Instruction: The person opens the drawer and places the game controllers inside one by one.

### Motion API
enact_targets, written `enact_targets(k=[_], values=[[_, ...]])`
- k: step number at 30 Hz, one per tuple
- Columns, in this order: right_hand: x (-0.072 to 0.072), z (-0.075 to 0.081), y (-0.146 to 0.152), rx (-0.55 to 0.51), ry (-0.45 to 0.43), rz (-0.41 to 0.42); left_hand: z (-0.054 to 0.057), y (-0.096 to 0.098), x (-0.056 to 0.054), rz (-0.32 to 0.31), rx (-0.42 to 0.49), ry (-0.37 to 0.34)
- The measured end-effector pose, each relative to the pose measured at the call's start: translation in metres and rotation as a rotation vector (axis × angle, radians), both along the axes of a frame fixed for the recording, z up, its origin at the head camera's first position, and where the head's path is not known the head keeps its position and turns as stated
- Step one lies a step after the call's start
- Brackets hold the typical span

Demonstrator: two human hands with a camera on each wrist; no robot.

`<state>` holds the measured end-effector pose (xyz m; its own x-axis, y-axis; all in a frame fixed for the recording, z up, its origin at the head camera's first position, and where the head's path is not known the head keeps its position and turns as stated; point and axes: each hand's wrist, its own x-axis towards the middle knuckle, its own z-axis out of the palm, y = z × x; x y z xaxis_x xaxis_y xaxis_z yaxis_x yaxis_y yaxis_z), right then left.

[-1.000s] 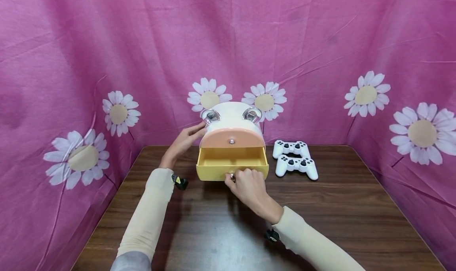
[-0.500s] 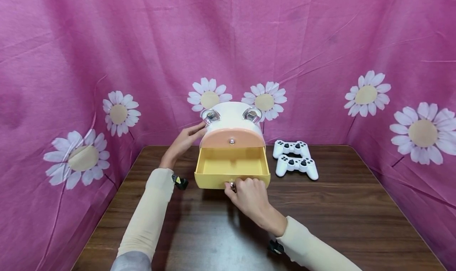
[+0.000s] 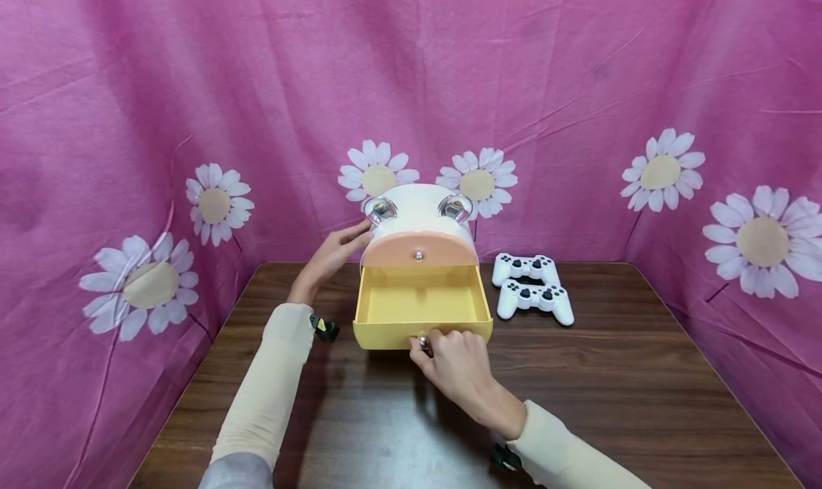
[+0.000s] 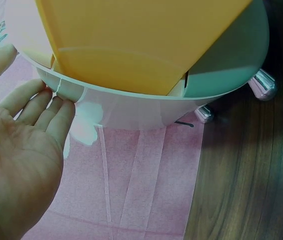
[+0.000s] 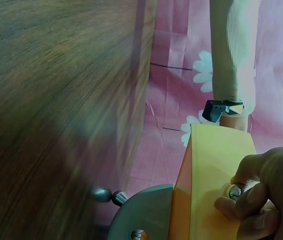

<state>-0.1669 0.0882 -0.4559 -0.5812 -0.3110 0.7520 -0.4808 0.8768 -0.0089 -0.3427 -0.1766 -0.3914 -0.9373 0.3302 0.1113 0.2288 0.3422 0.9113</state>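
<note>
A small rounded white drawer cabinet (image 3: pixel 420 207) stands on the table, with two silver eye-like domes on top. Its yellow drawer (image 3: pixel 420 302) is pulled out toward me and holds nothing inside. My right hand (image 3: pixel 459 367) pinches the round silver knob (image 5: pixel 235 192) on the drawer's front between thumb and fingers. My left hand (image 3: pixel 329 255) rests its fingers against the cabinet's left side; in the left wrist view those fingertips (image 4: pixel 64 102) lie on the white shell. Above the yellow drawer sits a closed peach drawer (image 3: pixel 392 250) with its own knob. A green lower front (image 4: pixel 231 65) shows beneath.
Two white game controllers (image 3: pixel 535 300) lie one before the other, right of the cabinet on the dark wooden table (image 3: pixel 642 375). Silver feet (image 4: pixel 264 85) support the cabinet. A pink curtain (image 3: pixel 546 82) with white daisies hangs behind and at both sides.
The right hand has drawn the yellow drawer farther out toward me, showing more of its inside. The left hand stays against the cabinet's side, and the controllers have not moved.
</note>
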Motion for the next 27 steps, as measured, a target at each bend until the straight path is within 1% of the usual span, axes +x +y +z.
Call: enact_targets(k=[11,18,20,22,25,27], values=[[0.002,0.0,0.0,-0.001,0.016,0.02,-0.001,0.0,-0.001,-0.012,0.012,-0.012],[0.003,0.002,0.001,-0.002,0.014,0.025,0.0,-0.001,-0.002,0.019,-0.017,-0.012],[0.004,0.003,0.003,0.003,-0.016,0.028,0.0,-0.001,-0.002,0.015,-0.02,-0.008],[0.004,0.006,0.007,0.009,-0.07,0.035,0.0,-0.001,-0.003,0.015,-0.014,-0.003],[0.005,0.016,0.015,0.005,-0.198,0.054,-0.001,-0.001,-0.004,0.006,-0.015,0.007],[0.005,0.026,0.023,-0.013,-0.273,0.083,0.0,-0.001,-0.004,0.005,-0.015,0.008]])
